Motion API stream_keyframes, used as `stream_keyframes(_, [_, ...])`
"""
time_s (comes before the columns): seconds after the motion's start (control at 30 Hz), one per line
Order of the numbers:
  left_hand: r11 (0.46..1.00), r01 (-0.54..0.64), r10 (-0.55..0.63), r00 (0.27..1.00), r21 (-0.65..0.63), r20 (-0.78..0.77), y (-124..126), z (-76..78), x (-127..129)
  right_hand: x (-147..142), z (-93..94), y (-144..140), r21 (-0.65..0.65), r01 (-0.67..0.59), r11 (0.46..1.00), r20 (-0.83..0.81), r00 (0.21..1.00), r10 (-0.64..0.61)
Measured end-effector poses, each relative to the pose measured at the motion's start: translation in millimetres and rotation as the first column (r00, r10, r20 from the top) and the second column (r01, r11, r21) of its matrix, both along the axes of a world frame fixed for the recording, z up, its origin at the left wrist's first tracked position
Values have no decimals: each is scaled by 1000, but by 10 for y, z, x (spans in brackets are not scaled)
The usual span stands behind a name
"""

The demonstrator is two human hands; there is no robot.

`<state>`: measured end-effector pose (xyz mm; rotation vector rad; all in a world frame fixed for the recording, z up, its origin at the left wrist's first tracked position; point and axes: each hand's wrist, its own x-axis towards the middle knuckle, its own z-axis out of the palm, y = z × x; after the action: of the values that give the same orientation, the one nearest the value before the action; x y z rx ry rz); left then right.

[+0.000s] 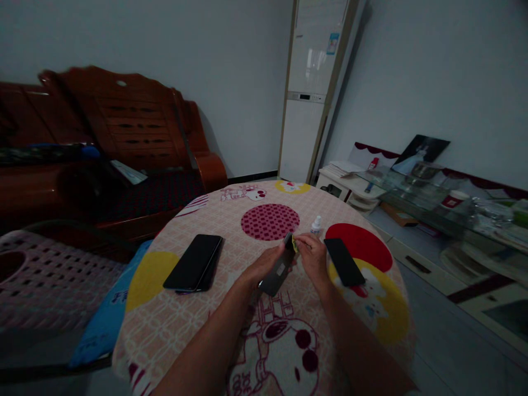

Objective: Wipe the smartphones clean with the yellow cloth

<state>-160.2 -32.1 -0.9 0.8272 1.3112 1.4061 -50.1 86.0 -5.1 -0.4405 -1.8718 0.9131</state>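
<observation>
My left hand (264, 265) is closed around a dark smartphone (277, 275), held tilted above the middle of the table. Pinched in the fingers of my right hand (312, 254) is a small yellow cloth (294, 244), pressed against the phone's upper end. Just behind my right hand stands a small white spray bottle (316, 224). To the right, a black phone (345, 262) lies flat on the tablecloth. A stack of black phones (193, 263) rests on the left side; how many are beneath the top one is hard to tell.
The round table wears a patterned cloth (165, 324). At the left are a carved wooden sofa (132, 126), a pink woven chair (53, 280) and a blue bag (109, 308). A glass-topped cabinet (412, 192) runs along the right; a tall white air conditioner (305, 132) stands in the corner.
</observation>
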Motion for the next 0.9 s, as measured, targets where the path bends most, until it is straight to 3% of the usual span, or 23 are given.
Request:
stream_keyframes(0.3, [998,58,-56,995,18,-77,-13,22,3,15,58,33,87,-60,994,12,998,59])
stream_keyframes(0.5, [1000,31,-31,997,-2,-75,-3,-22,-21,9,76,-20,312,-54,949,72,997,33])
stream_keyframes(0.7, [999,-39,40,996,-15,76,-10,-48,0,-7,72,-89,517,-82,852,144,990,8])
stream_keyframes(0.9, [999,-52,52,940,-9,337,-41,26,33,28,102,-155,562,-159,812,260,966,9])
